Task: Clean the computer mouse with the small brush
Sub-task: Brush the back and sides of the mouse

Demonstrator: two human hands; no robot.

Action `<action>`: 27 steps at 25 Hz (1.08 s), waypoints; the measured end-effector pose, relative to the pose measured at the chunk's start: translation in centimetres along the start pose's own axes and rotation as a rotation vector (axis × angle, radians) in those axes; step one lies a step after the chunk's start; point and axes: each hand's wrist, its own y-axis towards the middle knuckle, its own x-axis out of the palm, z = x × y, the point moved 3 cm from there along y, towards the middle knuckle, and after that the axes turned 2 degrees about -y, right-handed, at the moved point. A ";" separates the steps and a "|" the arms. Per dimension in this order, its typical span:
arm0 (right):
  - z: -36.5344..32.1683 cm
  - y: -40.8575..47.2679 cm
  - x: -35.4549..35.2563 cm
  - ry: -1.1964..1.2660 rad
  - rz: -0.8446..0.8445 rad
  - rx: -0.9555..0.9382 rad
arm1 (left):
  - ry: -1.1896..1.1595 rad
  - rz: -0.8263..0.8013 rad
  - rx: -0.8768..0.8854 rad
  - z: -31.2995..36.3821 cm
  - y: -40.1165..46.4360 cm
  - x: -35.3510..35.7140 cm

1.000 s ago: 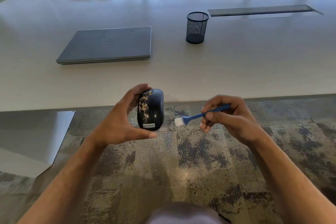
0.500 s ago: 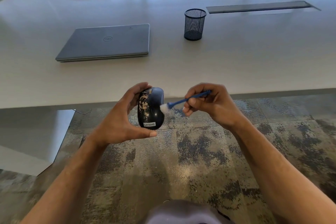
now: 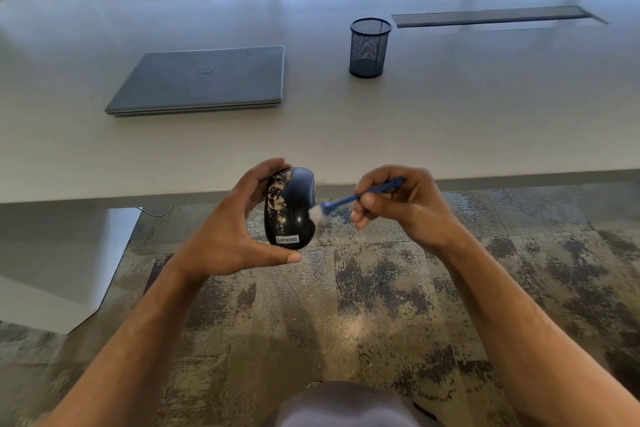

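Closed Dell laptop (image 3: 204, 80) is seen flat on the counter (image 3: 450, 121), left of a black mesh pen cup (image 3: 369, 47), well apart. Below the counter edge, over the carpet, the left hand (image 3: 228, 229) is wrapped around a dark Lenovo mouse (image 3: 289, 208), thumb under its near end, fingers at the far end; light speckled grime is seen on its left side. The white bristles of the small blue brush (image 3: 349, 199) are touching the mouse's right side. The handle is pinched in the right hand (image 3: 405, 208) grip.
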 end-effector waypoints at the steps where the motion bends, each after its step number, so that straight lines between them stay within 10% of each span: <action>1: 0.1 0.1 -0.3 -0.008 0.061 0.004 | 0.001 0.000 0.001 0.1 0.0 0.0; 27: 0.1 -0.4 -1.8 0.150 0.074 0.008 | -0.018 -0.018 -0.017 0.9 -1.2 0.9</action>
